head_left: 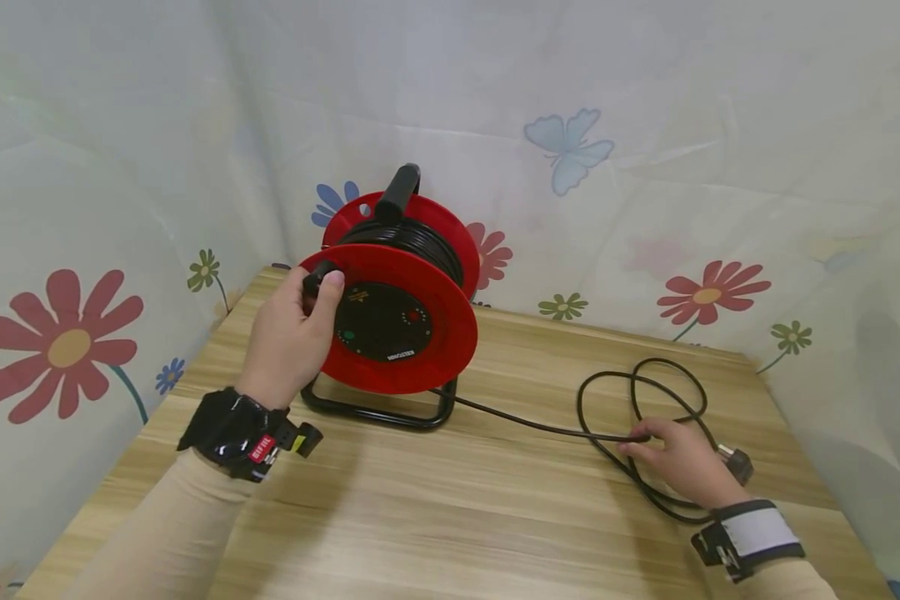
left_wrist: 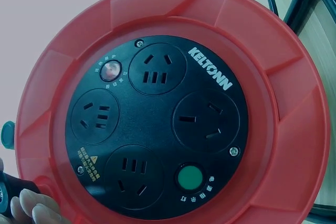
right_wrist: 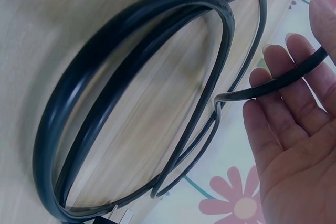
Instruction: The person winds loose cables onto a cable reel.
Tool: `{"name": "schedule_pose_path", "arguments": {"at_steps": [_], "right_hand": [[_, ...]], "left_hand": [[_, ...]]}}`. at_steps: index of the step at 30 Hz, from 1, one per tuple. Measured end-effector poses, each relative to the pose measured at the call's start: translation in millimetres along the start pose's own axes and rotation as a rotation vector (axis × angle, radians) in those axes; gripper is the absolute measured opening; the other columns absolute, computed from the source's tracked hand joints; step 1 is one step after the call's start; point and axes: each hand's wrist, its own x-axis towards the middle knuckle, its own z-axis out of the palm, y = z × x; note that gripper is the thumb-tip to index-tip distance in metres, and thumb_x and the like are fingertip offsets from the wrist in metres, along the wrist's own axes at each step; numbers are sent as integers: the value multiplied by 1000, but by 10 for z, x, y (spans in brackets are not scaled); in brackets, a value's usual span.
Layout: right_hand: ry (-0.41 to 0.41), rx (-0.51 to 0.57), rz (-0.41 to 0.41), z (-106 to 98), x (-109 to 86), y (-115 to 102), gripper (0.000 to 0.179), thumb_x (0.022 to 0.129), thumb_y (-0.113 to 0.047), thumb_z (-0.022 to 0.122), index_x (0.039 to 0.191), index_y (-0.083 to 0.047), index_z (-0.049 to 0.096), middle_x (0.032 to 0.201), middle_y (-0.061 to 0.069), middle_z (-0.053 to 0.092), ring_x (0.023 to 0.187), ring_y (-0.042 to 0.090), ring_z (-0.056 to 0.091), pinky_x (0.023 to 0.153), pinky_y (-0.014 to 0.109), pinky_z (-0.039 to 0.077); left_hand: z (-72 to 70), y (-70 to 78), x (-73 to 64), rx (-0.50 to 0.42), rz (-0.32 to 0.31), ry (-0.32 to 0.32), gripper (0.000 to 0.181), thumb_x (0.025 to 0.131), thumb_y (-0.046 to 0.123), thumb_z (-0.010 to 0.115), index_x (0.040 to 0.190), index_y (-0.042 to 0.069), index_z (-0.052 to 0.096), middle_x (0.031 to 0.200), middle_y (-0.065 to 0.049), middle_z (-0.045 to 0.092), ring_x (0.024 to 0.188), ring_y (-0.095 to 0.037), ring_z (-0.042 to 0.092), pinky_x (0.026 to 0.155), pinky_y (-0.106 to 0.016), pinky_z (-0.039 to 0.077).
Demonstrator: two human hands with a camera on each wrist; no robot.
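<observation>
A red cable reel (head_left: 450,333) with a black socket panel (left_wrist: 157,129) stands on a black tubular frame (head_left: 390,415), and black cable (head_left: 420,239) is wound on its drum. My left hand (head_left: 288,329) grips the small black crank knob (head_left: 318,275) at the reel's left rim. From the reel's lower side a length of black cable (head_left: 510,417) runs right to my right hand (head_left: 682,458), which holds it lightly between thumb and fingers. In the right wrist view the cable (right_wrist: 278,82) crosses the fingers. Beyond that hand lie loose loops of cable (right_wrist: 110,87) and a plug (head_left: 737,463).
The reel's black carrying handle (head_left: 399,193) points upward. Everything stands on a wood-grain table (head_left: 450,500). Behind and at both sides hangs a pale curtain (head_left: 450,100) printed with flowers and a butterfly, close to the table's back edge.
</observation>
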Motion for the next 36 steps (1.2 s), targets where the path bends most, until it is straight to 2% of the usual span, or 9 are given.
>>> {"name": "schedule_pose_path", "arguments": {"at_steps": [4,11,17,21,24,31,36], "right_hand": [[2,4,-2,25,0,-2,36,83,-46,67,93,-11,68,98,12,72,85,23,61,71,49,50],[26,-5,-7,54,9,-6,38,84,-47,66,92,-10,66,93,10,71,74,17,57,63,42,47],[92,-5,-93,86,13,4,36,88,-41,64,95,-6,68,96,16,71,85,28,64,70,52,52],[99,19,-127,107,25,-5,29,93,-33,59,96,-6,70,96,16,71,90,31,64,74,55,52],[83,46,-130,114,40,-33,27,97,-28,53,91,-7,69,92,13,70,88,28,63,73,53,52],[85,78,-121,123,36,-108,36,104,-26,33,90,-5,59,91,15,67,88,30,61,74,54,50],[99,69,-129,134,31,-133,37,105,-25,31,88,-5,57,86,14,64,80,24,58,69,49,49]], "left_hand": [[19,31,2,20,0,-3,49,95,56,38,93,7,46,73,-11,48,66,-25,48,49,-35,35],[49,77,6,24,-14,-7,51,95,58,37,94,7,45,73,-11,48,65,-25,47,49,-34,35],[54,83,5,16,-11,-3,50,95,57,37,94,7,45,73,-11,49,66,-24,48,49,-34,37],[49,81,3,14,-8,-2,50,95,56,37,93,7,45,73,-11,48,66,-25,47,50,-35,37],[45,80,0,14,-10,-4,50,95,56,37,92,7,45,73,-11,48,66,-24,47,49,-34,37],[31,103,-5,20,-17,-9,50,95,56,37,92,7,44,72,-11,48,65,-24,48,49,-34,37],[41,146,3,35,-5,-24,50,95,57,36,90,8,43,70,-10,47,62,-24,47,48,-33,35]]}}
